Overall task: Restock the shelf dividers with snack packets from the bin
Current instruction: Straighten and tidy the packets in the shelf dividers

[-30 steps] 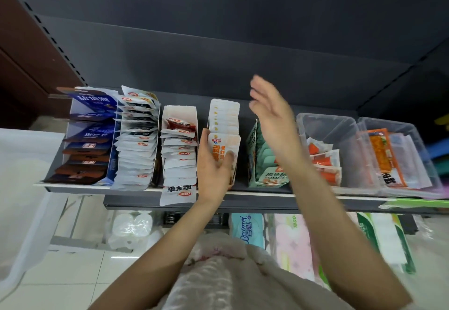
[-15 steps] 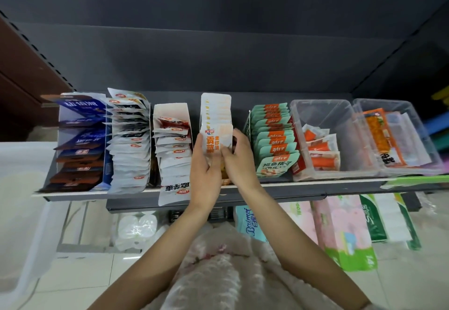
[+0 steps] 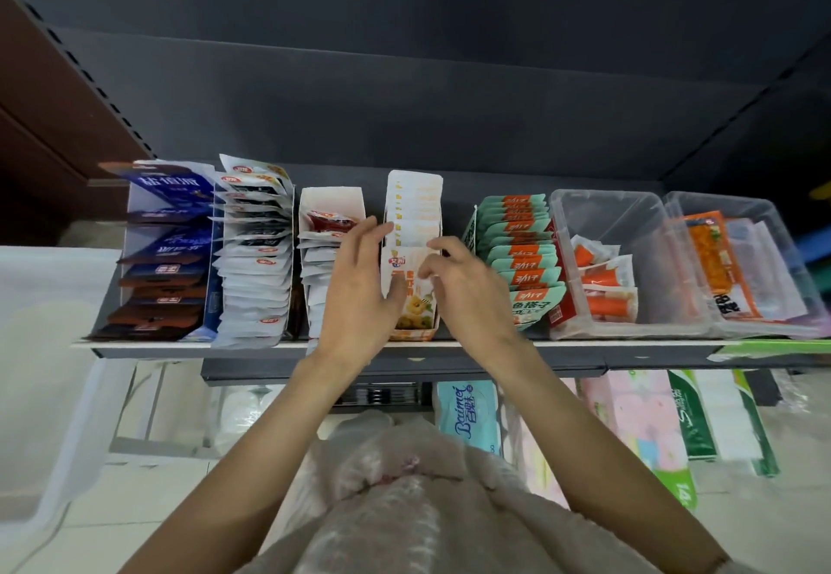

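The front snack packet (image 3: 411, 290), white with an orange-and-yellow print and a small red logo, stands at the near end of a narrow white cardboard divider (image 3: 416, 214) in the middle of the shelf (image 3: 584, 345). Both hands are on it. The left hand (image 3: 359, 299) lies against the divider's left side, its fingers (image 3: 366, 232) nearly straight along the row and its thumb pressed on the packet's face. The right hand (image 3: 467, 292) has its fingers (image 3: 427, 265) curled and pinching the packet's upper right edge. Behind it the same row of white packets fills the divider to the back; their number cannot be counted.

Five rows stand side by side on the shelf. From the left: dark blue and brown packets (image 3: 166, 259), white packets with red logos (image 3: 256, 268), a white tray of white packets (image 3: 321, 259) partly hidden by the left hand, the row being handled, and green packets with orange labels (image 3: 517, 250). Their writing is too small or upside down to read.

To the right sit two clear plastic bins: the first (image 3: 629, 223) holds a few orange-and-white packets, the second (image 3: 791, 259) a large orange packet.

Below the shelf, a light blue pack reads "Baimei" (image 3: 467, 411), beside pink (image 3: 629, 420) and green-and-white packs (image 3: 692, 420). A white container (image 3: 40, 349) stands at the far left.
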The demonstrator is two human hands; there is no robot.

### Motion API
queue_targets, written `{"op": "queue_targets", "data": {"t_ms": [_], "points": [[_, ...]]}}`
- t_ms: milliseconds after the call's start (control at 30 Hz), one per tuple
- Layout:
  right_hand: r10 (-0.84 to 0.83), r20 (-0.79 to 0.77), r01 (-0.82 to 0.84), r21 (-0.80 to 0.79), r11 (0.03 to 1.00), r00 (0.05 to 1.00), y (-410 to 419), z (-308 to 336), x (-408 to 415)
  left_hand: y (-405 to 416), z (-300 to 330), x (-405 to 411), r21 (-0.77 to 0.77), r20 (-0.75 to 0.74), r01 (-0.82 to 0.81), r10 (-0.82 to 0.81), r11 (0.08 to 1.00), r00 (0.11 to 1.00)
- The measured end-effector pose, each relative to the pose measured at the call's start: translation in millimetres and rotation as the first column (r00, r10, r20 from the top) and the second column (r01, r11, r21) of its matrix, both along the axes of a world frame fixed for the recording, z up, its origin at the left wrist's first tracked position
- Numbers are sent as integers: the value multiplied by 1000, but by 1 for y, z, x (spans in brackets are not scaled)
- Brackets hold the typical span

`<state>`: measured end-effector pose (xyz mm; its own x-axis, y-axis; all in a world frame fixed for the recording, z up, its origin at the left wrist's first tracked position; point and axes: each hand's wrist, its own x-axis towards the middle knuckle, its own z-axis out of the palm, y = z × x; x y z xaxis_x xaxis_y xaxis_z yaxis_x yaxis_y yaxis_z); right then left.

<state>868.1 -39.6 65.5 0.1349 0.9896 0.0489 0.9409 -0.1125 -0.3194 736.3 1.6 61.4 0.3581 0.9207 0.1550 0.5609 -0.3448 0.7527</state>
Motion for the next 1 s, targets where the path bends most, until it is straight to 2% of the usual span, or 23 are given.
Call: {"op": "queue_targets", "data": {"t_ms": [100,200,267,367,500,567,867,1000], "points": [[-7,0,7,64,998,1000,13,16,10,2,-8,2,119,-329,195,-147,974,933],[4,17,-5,69,998,1000,43,24,23,8,-11,11,125,-491,279,-185,952,851],[85,87,-82,-41,996,993,63,21,29,13,-15,14,102,-548,277,-179,955,817],[173,172,-148,-150,978,970,82,15,34,16,-17,17,105,-572,283,-175,953,801],[214,338,-171,-154,973,917,90,17,35,18,-15,17,141,-550,285,-165,948,819],[231,370,-186,-152,971,900,91,18,34,21,-13,18,154,-557,280,-151,947,817],[243,183,-175,-322,930,953,88,26,33,32,-9,25,30,-588,260,-194,965,786],[292,108,-243,-331,912,950,82,31,33,29,-10,21,149,-572,292,-159,945,805]]}}
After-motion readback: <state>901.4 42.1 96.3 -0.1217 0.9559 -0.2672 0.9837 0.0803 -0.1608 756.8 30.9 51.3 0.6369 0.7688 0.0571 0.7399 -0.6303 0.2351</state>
